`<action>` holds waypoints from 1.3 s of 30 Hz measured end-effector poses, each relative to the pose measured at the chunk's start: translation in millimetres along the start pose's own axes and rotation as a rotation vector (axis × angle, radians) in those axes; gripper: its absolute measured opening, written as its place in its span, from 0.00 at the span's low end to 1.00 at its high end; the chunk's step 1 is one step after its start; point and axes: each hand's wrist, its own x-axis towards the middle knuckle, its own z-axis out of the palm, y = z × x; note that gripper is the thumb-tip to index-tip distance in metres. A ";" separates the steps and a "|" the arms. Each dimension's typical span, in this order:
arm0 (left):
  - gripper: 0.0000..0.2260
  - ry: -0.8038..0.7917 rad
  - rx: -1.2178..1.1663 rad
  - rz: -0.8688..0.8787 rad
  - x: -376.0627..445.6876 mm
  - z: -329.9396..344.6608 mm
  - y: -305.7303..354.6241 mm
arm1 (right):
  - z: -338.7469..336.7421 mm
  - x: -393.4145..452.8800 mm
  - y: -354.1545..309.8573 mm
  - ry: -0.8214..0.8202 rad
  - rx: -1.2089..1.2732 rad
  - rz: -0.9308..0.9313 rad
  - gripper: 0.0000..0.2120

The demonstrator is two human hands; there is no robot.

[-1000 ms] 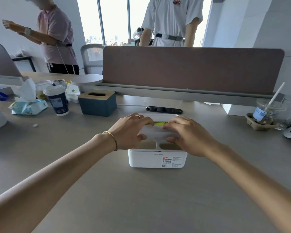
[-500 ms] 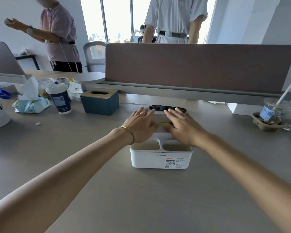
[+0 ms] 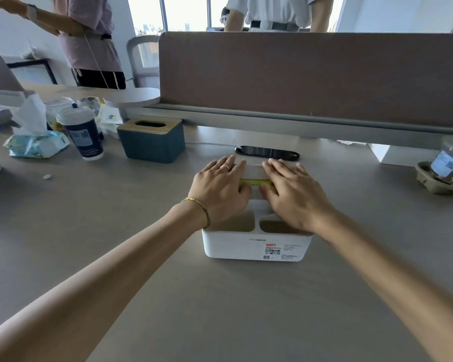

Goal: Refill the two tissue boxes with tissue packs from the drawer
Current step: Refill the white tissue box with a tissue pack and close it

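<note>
Pressing down: both palms lie flat on the lid of the white tissue box point(image 3: 256, 244), fingers spread and reaching toward its far edge.
Left hand point(image 3: 220, 189): open and flat, gripping nothing, thumb by the yellow-green strip point(image 3: 255, 182) showing in the lid slot.
Right hand point(image 3: 294, 194): likewise open and flat, just beside the left, thumb at the strip's other end.
White box: stands on the desk point(image 3: 168, 296) straight before the person, two empty front compartments facing the camera.
Step, as I judge it: seating the lid over a pack already inside.
Next move calls for: pulling a first tissue up through the slot, then turning to the second box.
Teal tissue box point(image 3: 152, 142): well apart, back left, wooden lid on, slot dark.
Drawer: not in sight from here.
</note>
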 end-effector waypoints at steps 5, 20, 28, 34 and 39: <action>0.23 0.117 -0.067 -0.020 -4.0 -2.6 0.5 | -0.6 -2.4 -2.3 0.104 0.144 0.058 0.28; 0.21 0.162 -0.656 -0.297 -54.8 11.1 -8.1 | 14.7 -45.3 -2.2 0.230 0.811 0.360 0.27; 0.30 0.246 -1.155 -0.430 -47.9 10.8 -2.3 | 0.7 -33.2 -20.0 0.246 1.233 0.423 0.17; 0.27 0.261 -0.949 -0.440 -1.2 1.1 -37.8 | -6.4 24.7 -29.9 0.236 1.146 0.411 0.22; 0.22 0.265 -0.874 -0.411 47.2 0.8 -76.3 | 21.0 92.4 -20.9 0.232 1.174 0.404 0.29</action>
